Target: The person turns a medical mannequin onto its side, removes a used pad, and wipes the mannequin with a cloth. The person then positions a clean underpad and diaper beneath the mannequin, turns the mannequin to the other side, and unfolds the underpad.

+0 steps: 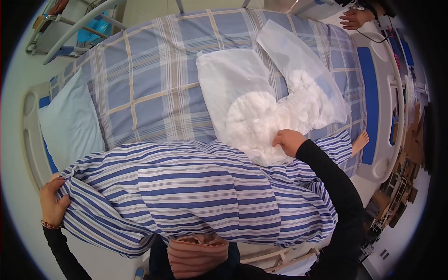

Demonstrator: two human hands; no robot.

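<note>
My left hand [53,200], a beaded bracelet at its wrist, grips the left end of a blue-and-white striped garment [186,191] with fingers closed on the cloth. The garment lies along the near side of the bed. My right hand [290,142] pinches the near edge of white fluffy padding [254,116], its fingertips partly sunk in it. Two white sheets, one at the left [233,67] and one at the right [289,46], spread away from the padding. A bare foot [360,141] shows past the striped cloth at the right.
A plaid bedsheet [154,70] covers the bed. At the left is a pale blue pillow [72,123]. Bed end boards [380,107] stand at both ends, with a metal rail [81,29] at the far left. Another person's hand [357,18] is at the top right.
</note>
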